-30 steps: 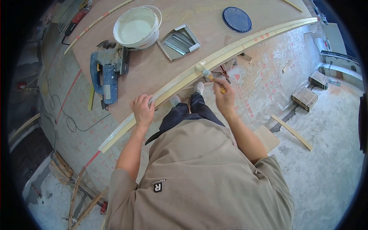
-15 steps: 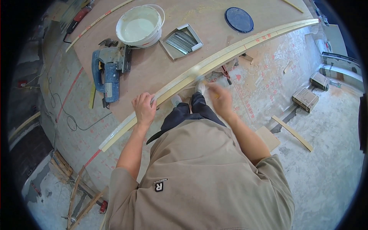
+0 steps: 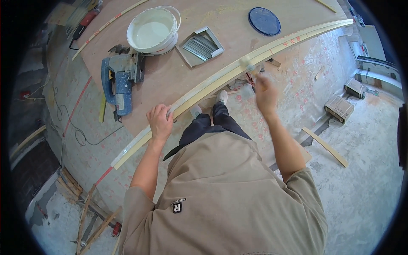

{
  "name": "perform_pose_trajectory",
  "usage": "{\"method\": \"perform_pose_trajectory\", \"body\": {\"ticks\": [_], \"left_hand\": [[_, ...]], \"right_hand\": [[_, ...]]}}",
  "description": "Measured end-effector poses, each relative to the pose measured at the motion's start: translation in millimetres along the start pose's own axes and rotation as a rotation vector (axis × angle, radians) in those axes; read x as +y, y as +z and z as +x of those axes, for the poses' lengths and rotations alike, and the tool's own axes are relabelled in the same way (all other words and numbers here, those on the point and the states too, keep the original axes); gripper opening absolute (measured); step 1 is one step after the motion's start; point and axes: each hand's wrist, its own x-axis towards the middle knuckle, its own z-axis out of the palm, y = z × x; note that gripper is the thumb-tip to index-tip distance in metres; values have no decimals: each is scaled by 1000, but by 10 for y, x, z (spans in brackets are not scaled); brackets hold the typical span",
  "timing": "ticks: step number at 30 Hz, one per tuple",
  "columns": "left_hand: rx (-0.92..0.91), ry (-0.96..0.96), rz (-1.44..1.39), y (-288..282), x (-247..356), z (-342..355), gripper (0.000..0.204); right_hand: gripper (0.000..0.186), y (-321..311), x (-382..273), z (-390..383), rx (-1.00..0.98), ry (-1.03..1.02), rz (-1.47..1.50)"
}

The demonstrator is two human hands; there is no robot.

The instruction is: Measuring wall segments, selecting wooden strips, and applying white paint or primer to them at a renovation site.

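Note:
A long, curved pair of pale wooden strips (image 3: 199, 94) runs along the near edge of the brown board, lying side by side, with a wet whitish coat on the upper side. My left hand (image 3: 160, 120) is closed over the strips left of centre; a small grey bit shows beside its fingertips. My right hand (image 3: 266, 95) is closed, smeared by motion, around a small brush (image 3: 247, 65). The brush's pale, blurred head is at the strips, right of centre. A white bucket (image 3: 173, 41) of milky white liquid stands on the board.
On the board (image 3: 170, 76) are a blue jigsaw (image 3: 123, 85), an open box of metal staples (image 3: 200, 46) and a dark blue lid (image 3: 264, 21). A cable (image 3: 85, 142) trails on the left floor. Cardboard boxes (image 3: 339, 109) and a loose wooden strip (image 3: 325, 147) lie right.
My right hand and the brush have moved to the right and away from me along the strips. My left hand stays in the same place.

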Motion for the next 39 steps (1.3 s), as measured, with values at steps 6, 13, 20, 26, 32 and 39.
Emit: {"method": "perform_pose_trajectory", "body": {"ticks": [6,13,20,26,32,39], "left_hand": [[0,3,7,-2,7,0,23],[-19,-11,15,-7,4,7,24],[-38,-13,3,-12,36,25,24],[-54,-5,22,-15,40,45,24],[-46,3,39,-39,78,68,24],[2,-90,29,-33,98,1,24]], "right_hand": [[20,424,-679,-696,-506,-228,298],[19,319,-407,-440,-300,-50,187],[18,-351,434,621,144,114,80],[17,-222,243,165,-240,-135,51],[21,-419,287,569,-209,-18,35],[24,-788,147,1445,74,4,360]]}}
